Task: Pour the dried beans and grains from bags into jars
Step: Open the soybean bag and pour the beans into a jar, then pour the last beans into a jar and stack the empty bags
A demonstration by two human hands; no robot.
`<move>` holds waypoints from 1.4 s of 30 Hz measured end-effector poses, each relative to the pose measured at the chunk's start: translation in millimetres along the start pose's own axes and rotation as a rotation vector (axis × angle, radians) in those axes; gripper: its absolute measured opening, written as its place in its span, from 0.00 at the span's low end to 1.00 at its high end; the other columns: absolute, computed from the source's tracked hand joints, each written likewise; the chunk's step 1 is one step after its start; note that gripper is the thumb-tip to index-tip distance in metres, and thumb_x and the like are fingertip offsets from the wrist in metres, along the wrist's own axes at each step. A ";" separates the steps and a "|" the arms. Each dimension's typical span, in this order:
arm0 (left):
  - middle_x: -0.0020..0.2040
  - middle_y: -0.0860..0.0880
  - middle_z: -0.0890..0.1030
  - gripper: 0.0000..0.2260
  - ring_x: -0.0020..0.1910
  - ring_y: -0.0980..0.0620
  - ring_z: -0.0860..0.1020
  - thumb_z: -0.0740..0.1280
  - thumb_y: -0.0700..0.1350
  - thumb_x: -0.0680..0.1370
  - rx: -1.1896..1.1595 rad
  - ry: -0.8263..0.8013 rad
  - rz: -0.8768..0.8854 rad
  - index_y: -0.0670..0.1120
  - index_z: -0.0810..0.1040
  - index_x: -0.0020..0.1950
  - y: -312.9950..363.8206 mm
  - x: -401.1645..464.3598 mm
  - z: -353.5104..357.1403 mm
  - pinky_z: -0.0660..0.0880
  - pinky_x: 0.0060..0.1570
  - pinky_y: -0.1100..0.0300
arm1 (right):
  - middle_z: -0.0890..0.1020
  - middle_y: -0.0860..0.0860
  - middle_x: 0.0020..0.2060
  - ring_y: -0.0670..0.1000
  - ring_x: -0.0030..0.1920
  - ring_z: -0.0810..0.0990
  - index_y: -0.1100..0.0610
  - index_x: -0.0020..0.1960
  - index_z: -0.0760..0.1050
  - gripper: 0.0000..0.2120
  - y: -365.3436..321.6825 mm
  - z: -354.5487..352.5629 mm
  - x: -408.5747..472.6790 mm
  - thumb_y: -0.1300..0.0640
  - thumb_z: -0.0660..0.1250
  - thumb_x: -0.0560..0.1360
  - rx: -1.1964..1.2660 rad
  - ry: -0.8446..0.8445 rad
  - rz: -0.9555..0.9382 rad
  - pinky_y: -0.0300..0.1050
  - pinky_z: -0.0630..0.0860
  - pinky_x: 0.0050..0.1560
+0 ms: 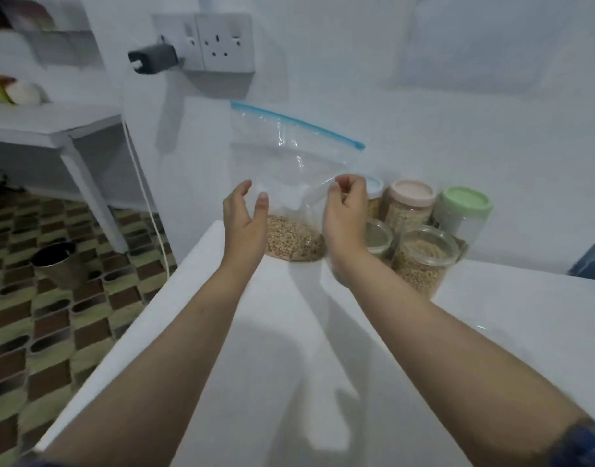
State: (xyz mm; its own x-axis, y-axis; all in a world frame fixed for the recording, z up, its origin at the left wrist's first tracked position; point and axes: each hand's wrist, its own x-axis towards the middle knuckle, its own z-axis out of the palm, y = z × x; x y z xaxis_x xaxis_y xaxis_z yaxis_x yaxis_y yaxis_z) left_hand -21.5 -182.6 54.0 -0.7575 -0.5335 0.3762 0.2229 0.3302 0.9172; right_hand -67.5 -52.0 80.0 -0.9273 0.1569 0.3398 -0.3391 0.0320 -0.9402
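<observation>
Two bare hands reach forward over a white bench, one on each side of a clear plastic zip bag with a blue seal strip. Bag — upright at the bench's far edge, against the pale wall, its lower part filled with tan dried grain, its upper part slack and empty, the seal strip slanting down to the right.

Left hand: beside the bag's left side, fingers relaxed and spread, thumb close to the plastic; whether it touches cannot be told.

Right hand: at the bag's right side, fingers curled and pinching a fold of the plastic.

Jars, far edge of the bench, just right of the bag, standing close together:
- clear jar without lid, nearly full of tan grain, nearest the person;
- smaller clear open jar, partly hidden by the right wrist;
- jar with pink lid, grain inside;
- jar with green lid;
- jar with pale blue lid, mostly hidden behind the right hand.

Wall above — white double socket with a dark plug adapter.
</observation>
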 end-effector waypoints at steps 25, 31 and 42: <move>0.40 0.50 0.77 0.10 0.36 0.60 0.75 0.60 0.39 0.83 -0.346 0.067 -0.066 0.49 0.72 0.44 -53.4 143.3 -19.2 0.72 0.40 0.68 | 0.71 0.51 0.39 0.48 0.40 0.70 0.56 0.43 0.67 0.11 15.5 86.3 49.6 0.53 0.62 0.82 0.039 0.299 0.111 0.43 0.70 0.45; 0.41 0.51 0.78 0.08 0.38 0.60 0.76 0.61 0.42 0.83 -0.358 0.107 -0.025 0.49 0.73 0.45 -27.3 89.7 -51.9 0.73 0.42 0.67 | 0.70 0.48 0.39 0.46 0.41 0.69 0.50 0.42 0.66 0.11 -7.0 42.9 -4.5 0.54 0.62 0.82 0.061 0.221 -0.009 0.45 0.70 0.48; 0.39 0.53 0.77 0.08 0.37 0.58 0.73 0.61 0.42 0.83 -0.385 0.149 -0.074 0.48 0.74 0.45 26.1 -40.4 -82.1 0.71 0.41 0.67 | 0.71 0.49 0.40 0.47 0.41 0.69 0.48 0.44 0.70 0.07 -50.0 -50.0 -96.1 0.56 0.65 0.80 0.169 0.152 -0.051 0.43 0.68 0.46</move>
State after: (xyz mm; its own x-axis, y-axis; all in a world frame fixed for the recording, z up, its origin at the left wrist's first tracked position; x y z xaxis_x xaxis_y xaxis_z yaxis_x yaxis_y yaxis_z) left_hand 65.3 -216.4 73.6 -0.6893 -0.6611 0.2963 0.4056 -0.0132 0.9139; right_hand 46.4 -19.3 93.2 -0.8781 0.3070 0.3669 -0.4182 -0.1199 -0.9004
